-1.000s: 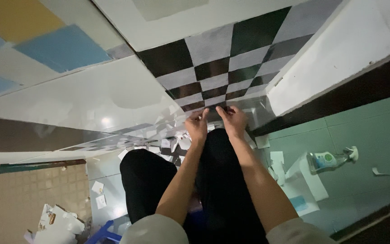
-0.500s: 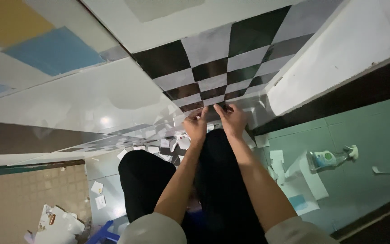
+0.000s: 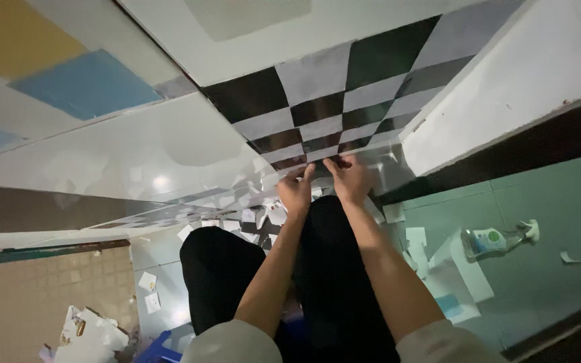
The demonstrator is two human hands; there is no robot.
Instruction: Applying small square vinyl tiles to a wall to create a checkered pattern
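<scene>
Head view, looking down at a seated person, dark trousers filling the lower centre. Both forearms reach toward 12 o'clock to the foot of a checkered wall [image 3: 344, 101] of black and pale grey squares.

Left hand [image 3: 295, 191]: fingers curled, tips pressed at the bottom row of the checkered wall. It seems to pinch a small edge there; what it grips is too small to tell.

Right hand [image 3: 351, 178]: just beside the left hand, nearly touching it, fingers bent and tips on the same bottom row. Cannot tell whether it grips anything.

White paper scraps [image 3: 263, 215] lie scattered on the floor at 9 o'clock of the left hand, close to the wall's foot.

At 3 o'clock of the hands, well apart, a clear spray bottle [image 3: 495, 240] with a pale trigger lies on its side on the green floor tiles [image 3: 546, 202]. White strips [image 3: 462, 265] lie near it.

At 7 o'clock, crumpled white paper [image 3: 89, 329] sits on beige floor tiles.

Against the earlier frames: both hands hold nearly the same spot on the bottom row; only the camera has shifted slightly. The bottle and scraps are unmoved.
</scene>
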